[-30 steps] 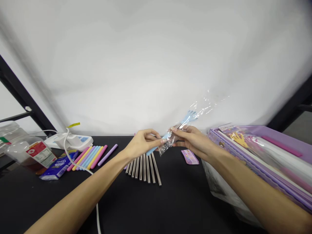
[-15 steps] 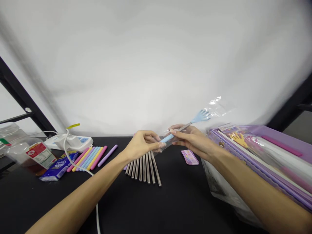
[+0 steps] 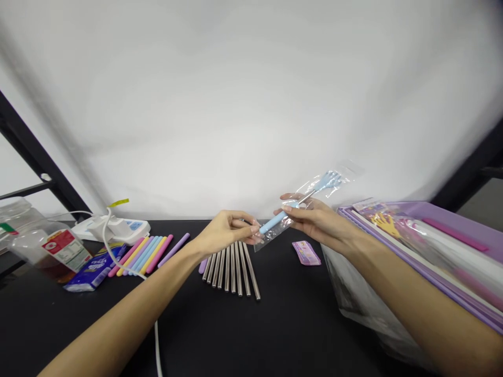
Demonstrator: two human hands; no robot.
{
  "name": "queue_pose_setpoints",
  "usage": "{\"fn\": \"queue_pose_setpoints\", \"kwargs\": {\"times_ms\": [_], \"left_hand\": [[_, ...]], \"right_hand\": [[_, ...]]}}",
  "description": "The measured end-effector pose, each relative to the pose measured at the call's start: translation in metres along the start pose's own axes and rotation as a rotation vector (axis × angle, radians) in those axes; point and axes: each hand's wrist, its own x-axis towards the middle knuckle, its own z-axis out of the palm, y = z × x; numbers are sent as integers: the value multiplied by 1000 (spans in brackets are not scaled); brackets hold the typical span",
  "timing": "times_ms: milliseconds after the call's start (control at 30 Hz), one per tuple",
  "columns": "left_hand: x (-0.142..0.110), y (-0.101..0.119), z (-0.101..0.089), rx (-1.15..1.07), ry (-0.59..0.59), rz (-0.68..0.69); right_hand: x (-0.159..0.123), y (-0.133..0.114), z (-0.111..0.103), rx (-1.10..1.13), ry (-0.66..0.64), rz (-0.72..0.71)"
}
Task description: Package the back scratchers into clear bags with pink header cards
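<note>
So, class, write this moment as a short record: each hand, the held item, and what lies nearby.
left hand: fingers pinching the lower end of the clear plastic bag
right hand: holding the blue hand-shaped back scratcher inside the bag
nearby: metal straws, pastel straws, pink packet

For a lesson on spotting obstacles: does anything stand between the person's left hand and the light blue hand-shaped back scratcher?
Yes. A clear plastic bag encloses the light blue hand-shaped back scratcher, so its film lies between the scratcher and the left hand, whose fingertips meet the bag near the handle end.
</note>
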Motion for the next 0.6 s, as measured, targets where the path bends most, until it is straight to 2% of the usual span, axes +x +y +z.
{"fn": "queue_pose_setpoints", "kwargs": {"times_ms": [133, 267, 433, 600], "left_hand": [[-1, 1, 2, -72, -68, 20], [-1, 1, 3, -61, 3, 29], [-2, 2, 2, -80, -89, 31], [-3, 1, 4, -24, -71, 44]], "right_hand": [[-2, -4, 2, -14, 17, 0], [-4, -7, 1, -38, -29, 4], [-5, -8, 0, -44, -41, 17], [-6, -9, 0, -75, -84, 24]]}}
